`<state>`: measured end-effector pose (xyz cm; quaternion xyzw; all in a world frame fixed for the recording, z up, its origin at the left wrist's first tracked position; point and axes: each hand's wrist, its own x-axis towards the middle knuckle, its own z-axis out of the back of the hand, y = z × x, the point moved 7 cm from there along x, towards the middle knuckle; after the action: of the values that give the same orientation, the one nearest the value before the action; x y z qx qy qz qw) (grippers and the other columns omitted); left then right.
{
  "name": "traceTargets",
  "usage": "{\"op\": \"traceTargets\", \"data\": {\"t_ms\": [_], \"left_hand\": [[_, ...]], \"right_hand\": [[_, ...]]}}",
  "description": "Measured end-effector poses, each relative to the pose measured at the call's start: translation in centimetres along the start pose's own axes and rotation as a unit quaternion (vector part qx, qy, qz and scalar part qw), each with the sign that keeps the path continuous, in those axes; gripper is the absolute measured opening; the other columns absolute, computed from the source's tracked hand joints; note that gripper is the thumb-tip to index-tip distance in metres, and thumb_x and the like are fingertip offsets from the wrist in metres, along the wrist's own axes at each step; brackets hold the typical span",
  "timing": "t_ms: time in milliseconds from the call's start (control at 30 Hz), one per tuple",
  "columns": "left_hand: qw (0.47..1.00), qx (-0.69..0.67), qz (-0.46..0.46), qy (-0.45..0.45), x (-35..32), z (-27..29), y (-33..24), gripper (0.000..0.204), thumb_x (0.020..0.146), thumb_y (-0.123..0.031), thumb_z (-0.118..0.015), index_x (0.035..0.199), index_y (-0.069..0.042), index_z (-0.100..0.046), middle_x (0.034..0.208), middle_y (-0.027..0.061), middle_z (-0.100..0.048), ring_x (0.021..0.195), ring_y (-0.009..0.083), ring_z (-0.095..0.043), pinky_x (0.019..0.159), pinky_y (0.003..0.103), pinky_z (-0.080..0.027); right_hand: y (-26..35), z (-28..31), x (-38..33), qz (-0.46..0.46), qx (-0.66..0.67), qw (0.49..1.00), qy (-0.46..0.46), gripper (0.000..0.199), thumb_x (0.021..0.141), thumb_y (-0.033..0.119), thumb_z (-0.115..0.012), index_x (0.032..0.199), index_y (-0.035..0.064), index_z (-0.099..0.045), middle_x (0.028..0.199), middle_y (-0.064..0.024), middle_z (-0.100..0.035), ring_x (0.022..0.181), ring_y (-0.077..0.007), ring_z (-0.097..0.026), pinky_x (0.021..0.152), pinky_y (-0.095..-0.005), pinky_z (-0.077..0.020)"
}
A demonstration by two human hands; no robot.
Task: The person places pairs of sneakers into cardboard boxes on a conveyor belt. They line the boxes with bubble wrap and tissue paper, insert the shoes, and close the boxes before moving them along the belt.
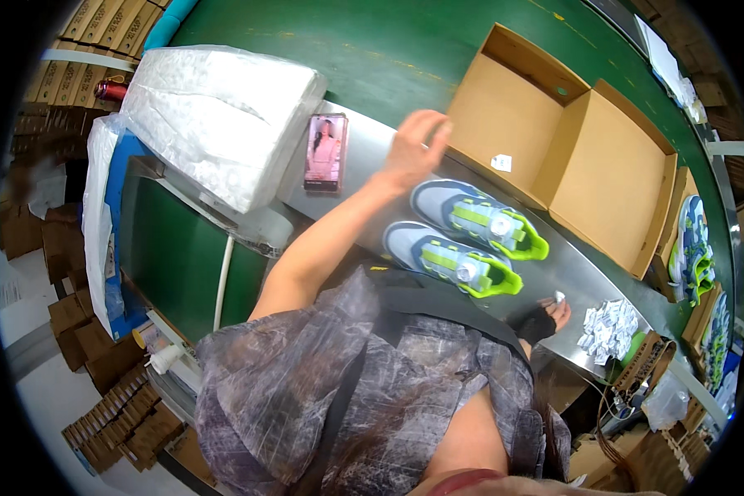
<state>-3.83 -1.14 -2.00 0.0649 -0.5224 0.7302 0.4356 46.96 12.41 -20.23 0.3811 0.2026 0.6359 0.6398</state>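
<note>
A pair of grey-blue sneakers with lime green trim lies side by side on the metal work surface: the far shoe (471, 217) and the near shoe (446, 260). My left hand (413, 153) hovers beyond the far shoe's toe, close to the corner of an open brown shoe box (512, 99); its fingers are bent, apart, and hold nothing I can see. In the box lies a small white packet (501, 162). My right hand (556, 313), in a dark wrist covering, pinches another small white packet (560, 297) beside a pile of such packets (608, 331).
A phone (326, 153) with a lit screen rests left of my left hand. Further left sits a large stack of white tissue paper in clear plastic (223, 116). More shoes in boxes (693, 248) stand at the right. The green conveyor belt (347, 41) runs along the far side.
</note>
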Motion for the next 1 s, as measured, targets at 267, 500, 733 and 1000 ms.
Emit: {"op": "traceTargets", "data": {"t_ms": [267,500,733,1000], "left_hand": [[0.933,0.324,0.148,-0.05,-2.8,24.6,18.4,0.024,0.079,-0.024,-0.059,0.09,-0.003,-0.06,0.08,0.0154,-0.057,0.08,0.03,-0.053,0.072,0.034,-0.043],[0.889,0.411,0.203,-0.01,-2.9,29.5,20.6,0.028,0.078,-0.033,-0.06,0.088,-0.006,-0.062,0.075,0.0082,-0.054,0.076,0.0255,-0.052,0.067,0.034,-0.041],[0.931,0.312,0.188,0.017,-1.1,31.6,17.2,0.023,0.085,-0.022,-0.052,0.088,-0.001,-0.063,0.074,0.0132,-0.06,0.066,0.024,-0.057,0.062,0.033,-0.043],[0.964,-0.001,0.149,-0.219,9.3,33.1,-0.4,0.023,0.088,-0.016,-0.044,0.091,0.004,-0.056,0.082,0.0054,-0.057,0.073,0.0116,-0.051,0.069,0.024,-0.041]], "right_hand": [[11.1,-5.1,-0.7,0.175,-0.103,0.979,0.016,0.019,0.084,0.011,-0.049,0.096,-0.0032,-0.055,0.102,-0.0157,-0.048,0.086,-0.0264,-0.052,0.077,-0.034,-0.0426],[12.2,-5.5,-0.8,0.16,-0.242,0.955,0.058,0.037,0.081,0.026,-0.056,0.107,0.0012,-0.051,0.115,-0.0223,-0.044,0.1,-0.0354,-0.047,0.086,-0.0386,-0.0385],[15.5,-2.8,1.6,0.22,-0.208,0.952,0.048,0.041,0.082,0.026,-0.056,0.114,0.0014,-0.049,0.127,-0.0251,-0.035,0.116,-0.0375,-0.037,0.097,-0.0421,-0.029],[32.6,-1.8,4.6,0.324,-0.029,0.944,0.051,0.027,0.079,0.011,-0.057,0.105,0.0032,-0.054,0.116,-0.0151,-0.049,0.106,-0.0278,-0.047,0.09,-0.0373,-0.0372]]}}
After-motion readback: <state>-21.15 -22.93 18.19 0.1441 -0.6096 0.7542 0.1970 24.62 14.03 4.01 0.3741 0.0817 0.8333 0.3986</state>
